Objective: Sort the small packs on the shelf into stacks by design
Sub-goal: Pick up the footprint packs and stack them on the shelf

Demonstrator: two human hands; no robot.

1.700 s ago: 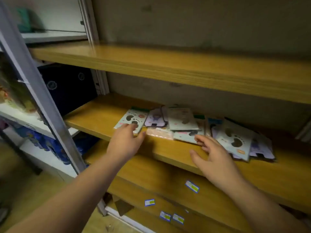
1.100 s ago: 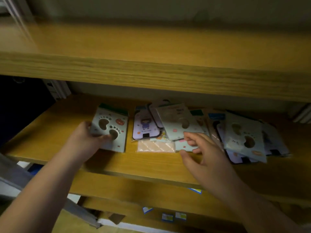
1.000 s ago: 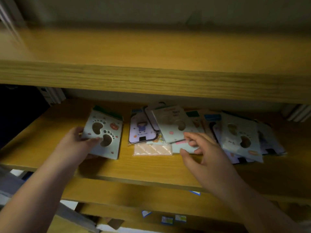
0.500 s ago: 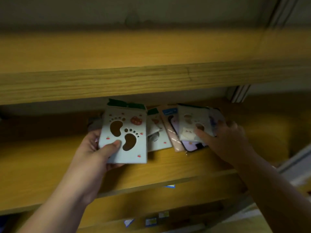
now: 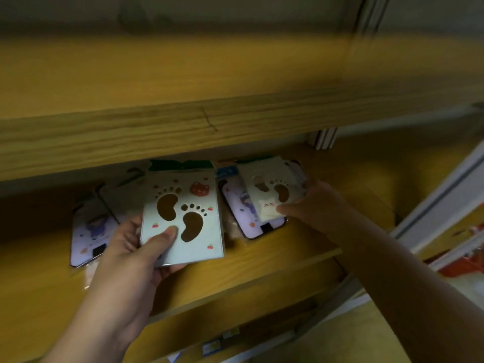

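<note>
My left hand (image 5: pixel 128 254) holds a pale green pack with two brown footprints (image 5: pixel 183 218), thumb on its front, lifted above the wooden shelf (image 5: pixel 262 260). A second footprint pack (image 5: pixel 272 189) is pinched at its lower right corner by my right hand (image 5: pixel 317 205); it lies on top of a lilac pack with a small figure (image 5: pixel 241 213). Another lilac pack (image 5: pixel 89 231) lies at the left on the shelf. More packs lie half hidden behind the one I hold.
The upper shelf board (image 5: pixel 209 121) hangs low over the packs and hides their far ends. A white metal upright (image 5: pixel 445 195) stands at the right. Small labels (image 5: pixel 212 347) sit on a lower board.
The view has swung closer to the shelf. My left hand has carried its footprint pack to the right over the pile. My right hand has moved to the right-hand packs and pinched a footprint pack.
</note>
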